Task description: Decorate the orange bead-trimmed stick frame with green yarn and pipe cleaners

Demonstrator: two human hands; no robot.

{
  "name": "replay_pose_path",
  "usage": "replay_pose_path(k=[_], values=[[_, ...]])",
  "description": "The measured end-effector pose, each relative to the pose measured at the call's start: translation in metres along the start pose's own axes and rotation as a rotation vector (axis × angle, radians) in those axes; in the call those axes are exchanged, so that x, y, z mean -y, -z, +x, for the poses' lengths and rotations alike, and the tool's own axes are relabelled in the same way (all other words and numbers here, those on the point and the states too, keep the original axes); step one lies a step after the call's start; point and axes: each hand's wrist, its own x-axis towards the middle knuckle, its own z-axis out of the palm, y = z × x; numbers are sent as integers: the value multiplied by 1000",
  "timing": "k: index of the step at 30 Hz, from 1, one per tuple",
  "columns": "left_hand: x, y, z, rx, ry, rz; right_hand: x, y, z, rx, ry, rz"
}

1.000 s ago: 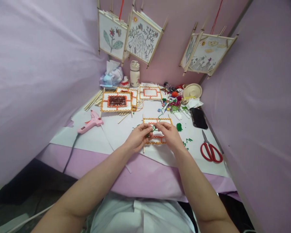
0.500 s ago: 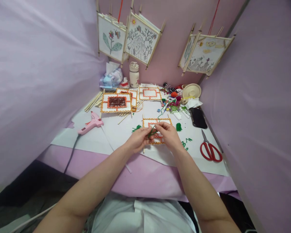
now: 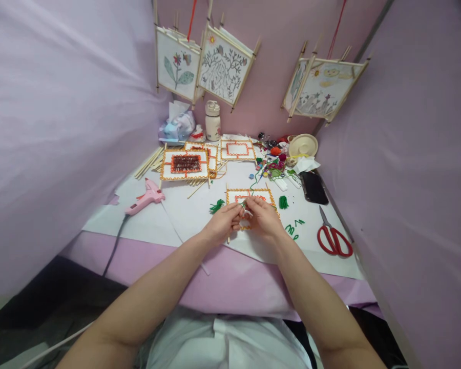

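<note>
My left hand (image 3: 227, 219) and my right hand (image 3: 264, 215) meet fingertip to fingertip, both pinching green yarn (image 3: 254, 184). From my fingers the strand trails up toward the craft pile at the back. Beneath my hands lies a white panel with orange trim (image 3: 230, 197), partly covered by them. A loose green yarn bundle (image 3: 216, 206) rests left of the panel. To its right sit a compact green yarn bundle (image 3: 283, 202) and several short green snippets (image 3: 292, 229).
A pink glue gun (image 3: 146, 197) lies at left with its cord over the edge. Red-handled scissors (image 3: 333, 237) and a black phone (image 3: 314, 187) are at right. Behind stand trimmed panels (image 3: 184, 164), a bottle (image 3: 212, 123) and a craft pile (image 3: 274, 159). Lanterns (image 3: 226, 66) hang above.
My hands have drawn together, fingertips now meeting. The green yarn that showed looped across my left fingers is now mostly hidden between both hands. The view has shifted slightly.
</note>
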Motion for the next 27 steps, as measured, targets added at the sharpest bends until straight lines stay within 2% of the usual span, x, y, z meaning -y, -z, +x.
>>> replay_pose_path(k=[5, 8, 11, 15, 22, 27], values=[[-2, -3, 0, -12, 11, -41, 2, 2, -1, 42, -34, 40], [-3, -2, 0, 47, 45, -103, 11, 7, -2, 54, -37, -12], [-4, 0, 0, 113, 72, -136, 18, 11, -4, 122, -46, -84], [-4, 0, 0, 136, 74, -126, 18, 13, -4, 174, -36, -147], [0, 0, -3, 160, 86, -54, 15, 12, 1, -41, 57, -139], [-7, 10, -4, 242, 170, 145, 24, 23, 6, -90, 138, -84]])
